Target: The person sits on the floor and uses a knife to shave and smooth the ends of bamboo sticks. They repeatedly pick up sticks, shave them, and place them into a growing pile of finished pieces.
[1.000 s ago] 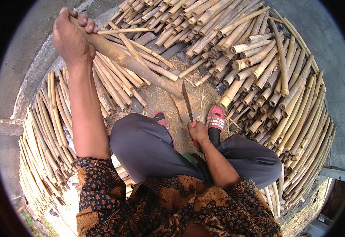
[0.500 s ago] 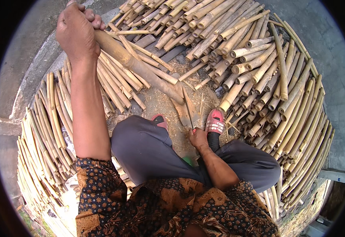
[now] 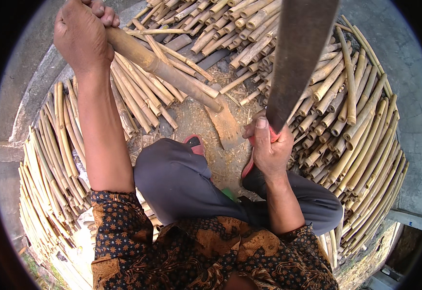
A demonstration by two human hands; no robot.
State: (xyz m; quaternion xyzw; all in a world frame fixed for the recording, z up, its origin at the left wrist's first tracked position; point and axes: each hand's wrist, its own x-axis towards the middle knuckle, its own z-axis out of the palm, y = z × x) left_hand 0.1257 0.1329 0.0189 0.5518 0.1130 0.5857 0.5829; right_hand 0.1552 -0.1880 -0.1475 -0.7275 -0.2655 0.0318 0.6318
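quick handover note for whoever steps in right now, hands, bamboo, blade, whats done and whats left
Left hand: closed around the top end of a bamboo pole, held slanting, lower end on a wooden block on the ground.
Right hand: grips a long blade, raised high above the block.
Around: cut bamboo pieces stacked in a ring; shavings lie by the block.
Done: many pieces already cut.
Left: this pole shows no cut yet.

You are in an outdoor bamboo workshop yard: cut bamboo poles [image 3: 361, 121] lie stacked in rows all around you on bare ground [image 3: 196, 113] strewn with chips, a concrete edge [image 3: 32, 92] runs along your left, and sunlight falls across everything.
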